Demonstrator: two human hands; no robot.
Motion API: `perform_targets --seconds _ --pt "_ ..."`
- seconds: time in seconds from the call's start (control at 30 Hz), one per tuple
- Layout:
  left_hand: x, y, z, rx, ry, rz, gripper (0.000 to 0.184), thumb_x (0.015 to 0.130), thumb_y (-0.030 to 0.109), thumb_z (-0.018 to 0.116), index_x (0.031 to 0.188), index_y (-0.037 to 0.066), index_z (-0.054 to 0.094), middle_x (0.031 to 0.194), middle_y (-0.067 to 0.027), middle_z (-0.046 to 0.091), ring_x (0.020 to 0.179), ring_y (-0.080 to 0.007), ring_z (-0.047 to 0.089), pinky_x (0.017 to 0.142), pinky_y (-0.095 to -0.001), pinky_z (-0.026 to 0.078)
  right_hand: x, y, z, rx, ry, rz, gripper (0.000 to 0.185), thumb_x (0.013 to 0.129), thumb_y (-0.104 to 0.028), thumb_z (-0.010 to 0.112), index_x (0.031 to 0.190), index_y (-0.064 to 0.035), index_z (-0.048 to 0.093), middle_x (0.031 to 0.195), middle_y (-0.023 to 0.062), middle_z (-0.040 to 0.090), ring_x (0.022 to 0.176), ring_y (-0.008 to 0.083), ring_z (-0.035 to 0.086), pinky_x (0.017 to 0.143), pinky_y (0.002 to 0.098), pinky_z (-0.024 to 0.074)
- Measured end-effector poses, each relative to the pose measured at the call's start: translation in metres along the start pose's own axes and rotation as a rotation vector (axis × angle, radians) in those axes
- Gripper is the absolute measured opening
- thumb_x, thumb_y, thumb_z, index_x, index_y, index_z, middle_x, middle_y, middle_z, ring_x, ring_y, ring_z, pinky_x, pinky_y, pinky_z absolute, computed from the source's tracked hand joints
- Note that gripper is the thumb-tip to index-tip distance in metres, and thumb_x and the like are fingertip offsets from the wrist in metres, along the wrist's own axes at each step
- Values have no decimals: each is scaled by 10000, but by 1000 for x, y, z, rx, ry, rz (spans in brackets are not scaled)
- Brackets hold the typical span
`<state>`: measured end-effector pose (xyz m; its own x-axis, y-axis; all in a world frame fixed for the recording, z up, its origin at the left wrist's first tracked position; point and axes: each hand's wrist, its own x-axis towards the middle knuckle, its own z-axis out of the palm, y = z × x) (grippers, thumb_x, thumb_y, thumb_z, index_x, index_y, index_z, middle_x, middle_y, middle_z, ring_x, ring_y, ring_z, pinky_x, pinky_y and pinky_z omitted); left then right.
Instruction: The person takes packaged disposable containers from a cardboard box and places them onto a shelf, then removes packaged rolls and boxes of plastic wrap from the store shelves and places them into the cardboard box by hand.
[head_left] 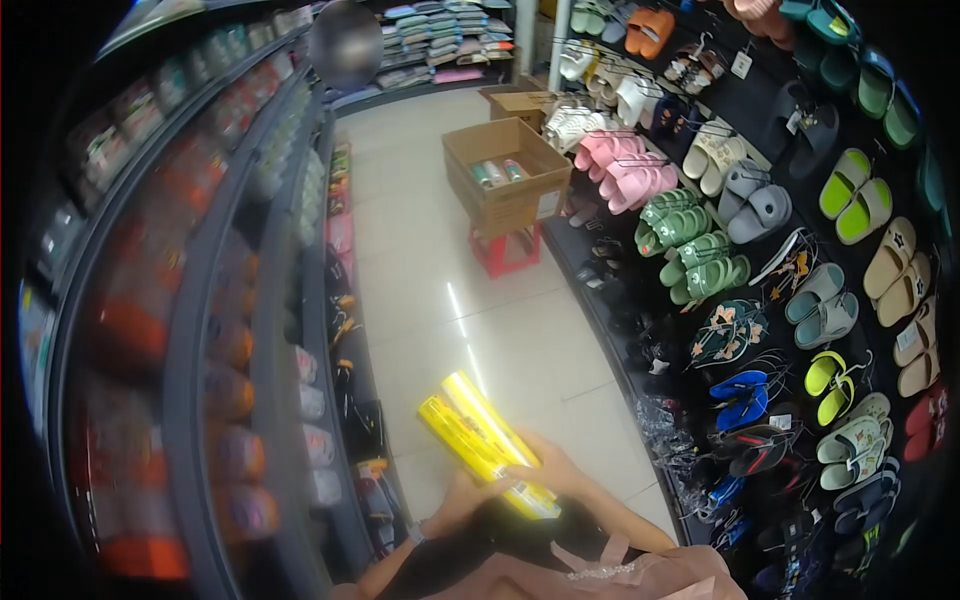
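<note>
Two long, glossy yellow packs (478, 430) lie side by side in front of my body, tilted with their far ends to the upper left. Dark print runs along them, too small to read, and their kind is unclear. My left hand (468, 500) grips the near part from the left, its thumb across the top. On the other side, my right hand (552, 470) is closed around the right edge. Both hands touch the same bundle; the fingers underneath are hidden.
Ahead in the aisle, an open cardboard box (507, 175) holding several small packages rests on a red stool (505, 250). Sandals and slippers hang on the right-hand rack (745, 200). Shelves (190, 330) of goods, partly blurred, line the left. Stacked packs (445, 40) fill the back shelf.
</note>
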<state>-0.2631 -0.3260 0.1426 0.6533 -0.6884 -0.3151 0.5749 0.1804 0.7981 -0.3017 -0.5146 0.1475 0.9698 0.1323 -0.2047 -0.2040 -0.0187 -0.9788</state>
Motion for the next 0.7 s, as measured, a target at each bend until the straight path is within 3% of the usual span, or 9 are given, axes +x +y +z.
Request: perform_targets --seconds 0.17,0.27,0.37,0.43,0.7 --pt "84 36 -7 -25 14 -114 503 811 165 720 1229 -2 497 1146 -106 608 1052 -189 587 969 -324 434 57 17 -46 178 106 39 728 854 -232 697 1407 33 303 1265 147 527 1157 189 509 965 303 417" --pt "135 48 -12 -17 70 -153 487 819 168 711 1224 -3 500 1131 -103 616 1036 -179 594 956 -321 444 101 10 -89 324 45 128 730 864 -206 686 1422 30 278 1281 145 521 1166 178 500 980 295 403" --pt "202 77 -6 45 99 -115 481 836 175 692 1229 -5 483 1128 -107 616 1028 -189 603 949 -327 456 155 10 -140 276 35 116 728 869 -197 678 1432 16 269 1301 149 509 1162 169 506 975 286 405" --pt "238 94 3 -163 137 -70 485 849 177 675 1242 -7 459 1146 -111 605 1032 -201 608 937 -338 471 188 0 -168 340 44 61 735 857 -216 694 1424 12 287 1302 156 511 1151 171 519 959 284 418" --pt "389 137 -6 -59 120 -113 404 888 173 620 1214 -15 474 1145 -129 606 1032 -194 613 861 -326 511 296 -25 -284 311 21 132 789 807 -249 741 1405 19 301 1214 158 567 1107 195 556 927 294 447"
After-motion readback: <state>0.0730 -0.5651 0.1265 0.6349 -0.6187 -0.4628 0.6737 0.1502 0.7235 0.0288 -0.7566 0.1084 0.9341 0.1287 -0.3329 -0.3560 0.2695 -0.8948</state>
